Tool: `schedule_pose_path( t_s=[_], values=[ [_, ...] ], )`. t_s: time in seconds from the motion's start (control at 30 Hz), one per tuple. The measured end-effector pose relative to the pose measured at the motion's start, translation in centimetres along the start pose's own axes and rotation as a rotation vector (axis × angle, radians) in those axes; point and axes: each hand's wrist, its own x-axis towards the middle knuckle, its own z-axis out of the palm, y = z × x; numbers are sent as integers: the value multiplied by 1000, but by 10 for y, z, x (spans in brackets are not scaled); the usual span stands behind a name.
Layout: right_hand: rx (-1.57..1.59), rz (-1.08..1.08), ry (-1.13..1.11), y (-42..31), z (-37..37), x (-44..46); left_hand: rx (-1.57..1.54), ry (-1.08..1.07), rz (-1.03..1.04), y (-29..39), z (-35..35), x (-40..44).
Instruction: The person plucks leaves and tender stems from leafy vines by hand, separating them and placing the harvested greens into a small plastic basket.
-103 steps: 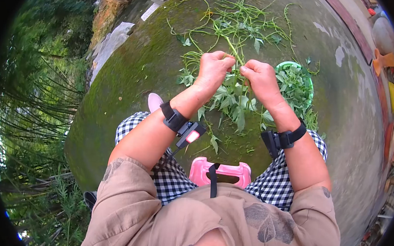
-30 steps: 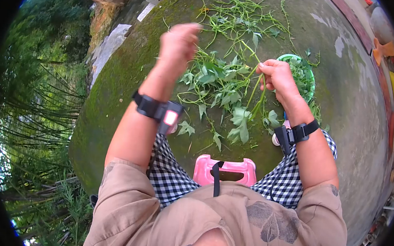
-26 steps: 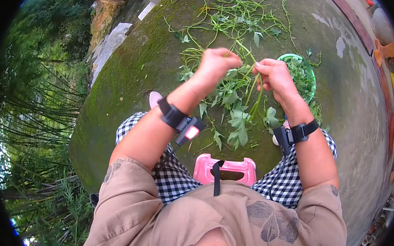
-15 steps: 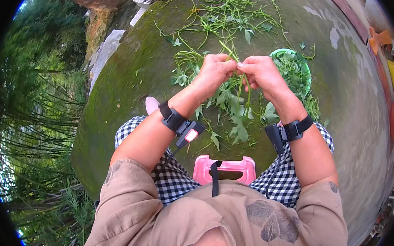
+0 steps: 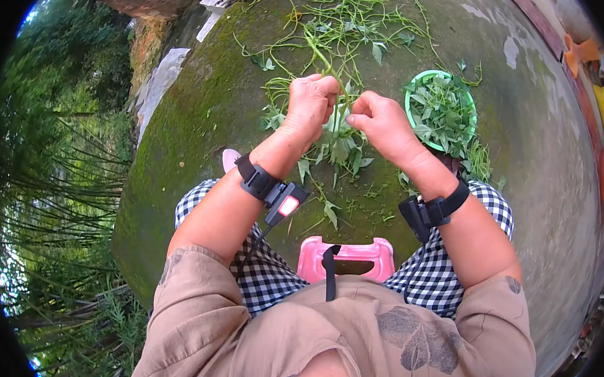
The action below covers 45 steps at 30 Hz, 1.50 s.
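Observation:
My left hand [image 5: 309, 106] is closed around a green vine stem [image 5: 320, 55], whose bare end sticks up past the fingers. Leaves [image 5: 341, 146] show below and between my hands; which belong to the held stem and which lie on the ground I cannot tell. Just to the right, my right hand [image 5: 385, 128] is pinched, its fingertips close to the stem and leaves. What is between those fingertips is too small to make out. Beyond my right hand stands a green-rimmed basket [image 5: 430, 74] filled with picked leaves [image 5: 442, 111].
Long stripped-looking vines [image 5: 356, 14] are spread over the mossy ground [image 5: 177, 173] ahead. A small heap of stems [image 5: 480, 162] lies beside the basket. Between my knees is a pink plastic stool [image 5: 310, 255]. Pale stone blocks [image 5: 162, 81] edge the left side.
My hands have moved apart: the left shifted slightly left with the stem, the right moved down. The leafy stems that hung under my right hand no longer hang there. More of the basket shows.

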Motion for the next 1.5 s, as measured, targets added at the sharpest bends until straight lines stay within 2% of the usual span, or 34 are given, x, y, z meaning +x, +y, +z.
schedule_pose_path(
  t_s=[0.07,0.17,0.27,0.37,0.47,0.6,0.67,0.8,0.9,1.1,1.3,1.5],
  values=[
    [-110,17,42,-8,0,-2,-9,-6,-3,2,0,0],
    [-88,11,22,-13,1,-3,-14,-16,-3,4,-4,-1],
    [-143,-46,155,-10,10,-4,-9,-21,1,5,-6,-4],
    [-66,-144,71,-6,15,-1,-66,-19,-41,6,-11,-4],
    [225,-98,-19,-10,16,-2,-179,18,-154,5,-18,-1],
    [351,-76,-32,-11,19,-2,-247,14,-267,4,-25,8],
    [469,4,-48,-17,15,-2,-265,-35,-265,0,-24,8],
    [540,17,-38,-16,8,2,-245,-169,-261,10,-15,-4],
    [527,15,-52,-10,4,6,-70,-190,-223,13,-18,-4],
    [544,60,-120,-14,1,4,-106,-67,-102,9,-19,-5],
    [610,130,-187,-20,1,-1,-307,-2,-77,7,-21,0],
    [630,188,-105,-16,-13,3,-406,36,-81,17,-48,18]
  ],
)
